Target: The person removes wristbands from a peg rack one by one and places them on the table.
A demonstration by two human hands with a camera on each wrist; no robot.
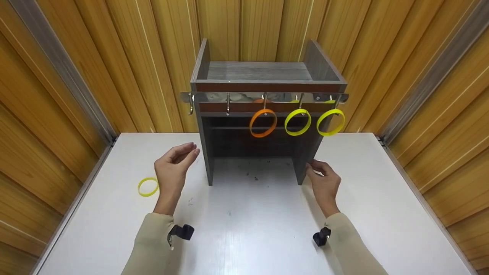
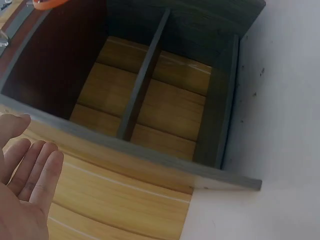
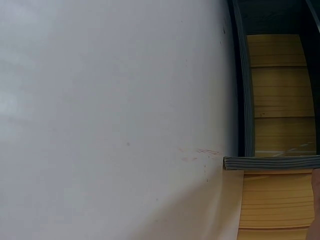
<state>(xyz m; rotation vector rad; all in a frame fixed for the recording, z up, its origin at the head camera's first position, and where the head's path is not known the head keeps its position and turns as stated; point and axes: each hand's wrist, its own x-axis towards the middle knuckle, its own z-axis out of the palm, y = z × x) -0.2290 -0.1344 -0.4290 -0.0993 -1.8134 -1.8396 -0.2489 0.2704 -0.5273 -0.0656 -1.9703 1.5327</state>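
Note:
My left hand (image 1: 172,172) is raised beside the left panel of a grey wooden shelf (image 1: 208,152), fingers bent loosely with nothing between them. In the left wrist view its fingers (image 2: 37,170) show relaxed. My right hand (image 1: 324,179) is by the lower right panel of the shelf, fingertips right at its outer side; only a sliver of it shows in the right wrist view. Along the shelf front runs a metal hook rail (image 1: 237,97). From it hang an orange ring (image 1: 263,135), a yellow ring (image 1: 298,134) and, at the right end, another yellow ring (image 1: 331,134).
A loose yellow ring (image 1: 148,195) lies on the white table (image 1: 244,236), left of my left hand. The two leftmost hooks (image 1: 228,105) carry no ring. Wood-patterned walls (image 1: 114,57) stand behind and on both sides.

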